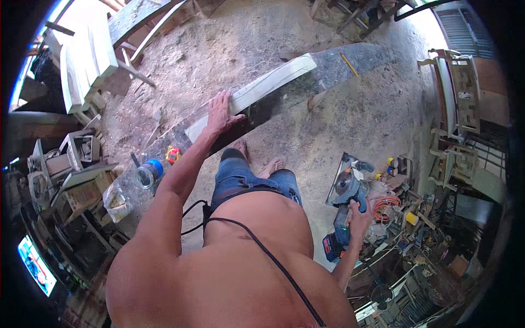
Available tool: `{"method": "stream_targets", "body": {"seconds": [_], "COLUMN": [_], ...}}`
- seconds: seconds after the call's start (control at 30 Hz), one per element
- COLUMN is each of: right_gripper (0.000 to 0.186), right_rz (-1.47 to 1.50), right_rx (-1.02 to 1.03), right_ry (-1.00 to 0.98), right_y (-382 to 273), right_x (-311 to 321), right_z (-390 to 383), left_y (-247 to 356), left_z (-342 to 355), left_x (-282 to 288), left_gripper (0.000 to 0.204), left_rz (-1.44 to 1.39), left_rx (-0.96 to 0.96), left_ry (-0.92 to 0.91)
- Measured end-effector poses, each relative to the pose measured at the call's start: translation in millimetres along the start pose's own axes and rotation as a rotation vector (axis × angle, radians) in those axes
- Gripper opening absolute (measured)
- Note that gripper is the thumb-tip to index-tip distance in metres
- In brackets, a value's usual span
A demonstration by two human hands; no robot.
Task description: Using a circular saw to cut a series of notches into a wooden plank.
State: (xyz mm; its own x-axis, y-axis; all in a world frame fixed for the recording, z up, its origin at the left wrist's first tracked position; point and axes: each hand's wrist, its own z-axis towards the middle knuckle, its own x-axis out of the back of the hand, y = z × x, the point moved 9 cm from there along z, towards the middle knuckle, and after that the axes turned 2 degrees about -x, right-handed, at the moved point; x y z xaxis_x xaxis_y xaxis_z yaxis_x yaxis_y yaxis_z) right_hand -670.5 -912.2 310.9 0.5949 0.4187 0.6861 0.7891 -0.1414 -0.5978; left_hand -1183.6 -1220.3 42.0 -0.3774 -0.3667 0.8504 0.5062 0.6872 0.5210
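Out to my right, my right hand (360,218) is wrapped round the handle of a cordless circular saw (345,188), its blade and base plate facing up the view and its battery toward me. The saw is held apart from the wood. My left hand (221,113) rests with fingers stretched out and thumb spread on a pale wooden plank (273,82), near its closer end. That plank lies lengthwise on a long dark work board (333,74), slanting from lower left to upper right. A yellow pencil (349,64) lies on the board's far end.
A red and yellow tape measure (173,154) and a clear jar with a blue lid (149,174) sit left of my forearm. Wooden furniture parts (90,60) stand at upper left. Tools, coiled orange cord (386,209) and scraps crowd the right. A black cable (257,240) crosses my torso.
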Motion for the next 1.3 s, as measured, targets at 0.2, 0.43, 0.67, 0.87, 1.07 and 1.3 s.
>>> {"method": "stream_targets", "body": {"seconds": [0.2,0.43,0.67,0.87,1.07,1.3], "right_gripper": [0.037,0.040,0.057,0.060,0.061,0.063], "right_rz": [-0.099,-0.208,-0.230,-0.336,-0.300,-0.361], "right_rx": [-0.034,0.220,0.245,0.286,0.312,0.295], "right_ry": [-0.084,-0.092,-0.252,-0.272,-0.326,-0.371], "right_y": [-4,17,-22,-62,-79,-106], "right_x": [-3,-7,-27,-43,-63,-88], "right_z": [34,135,194,209,219,215], "left_y": [47,57,64,58,57,82], "left_z": [51,49,-7,-6,-1,2], "left_x": [-21,-38,-38,-38,-35,-23], "left_gripper": [0.112,0.091,0.084,0.089,0.095,0.094], "left_rz": [0.046,0.175,0.226,0.249,0.187,0.298], "left_rx": [-0.003,0.108,0.044,0.076,0.103,0.097], "left_ry": [-0.060,0.064,0.196,0.143,0.098,0.211]}}
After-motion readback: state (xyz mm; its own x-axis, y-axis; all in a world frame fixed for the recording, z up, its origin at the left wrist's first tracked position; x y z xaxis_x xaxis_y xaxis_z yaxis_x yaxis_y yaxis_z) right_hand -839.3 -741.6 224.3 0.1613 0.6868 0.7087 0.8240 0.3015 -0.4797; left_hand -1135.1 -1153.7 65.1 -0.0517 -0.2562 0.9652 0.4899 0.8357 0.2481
